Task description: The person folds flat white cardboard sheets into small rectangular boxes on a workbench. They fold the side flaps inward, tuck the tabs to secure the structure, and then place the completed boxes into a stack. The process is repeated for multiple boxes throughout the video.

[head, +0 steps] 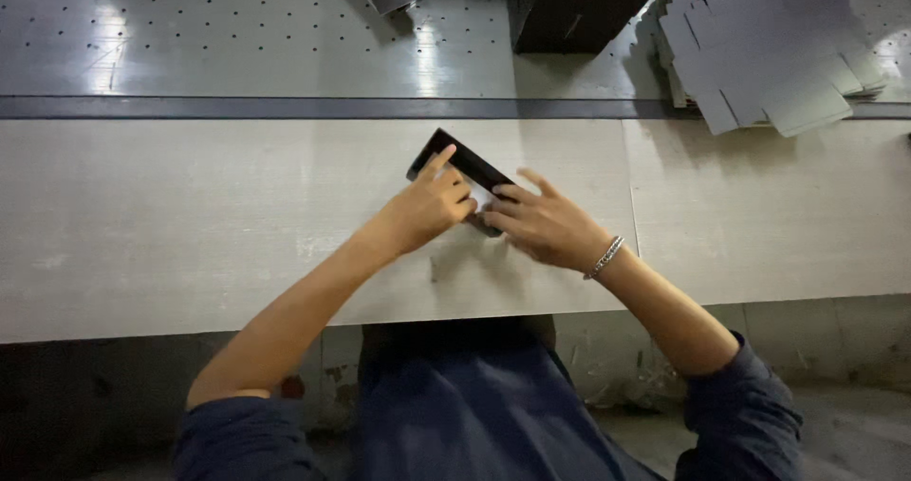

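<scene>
I see one view only: my head camera looks steeply down, close over the pale worktop, facing its far edge.

a pale wood-grain bench top carries everything. a small flat black box piece lies near its middle. just beyond the box piece, a dark strip crosses the bench, and past that strip comes a grey perforated metal surface. far right of the box piece, a stack of grey flat card blanks rests there, with a dark box just left of the stack.
</scene>
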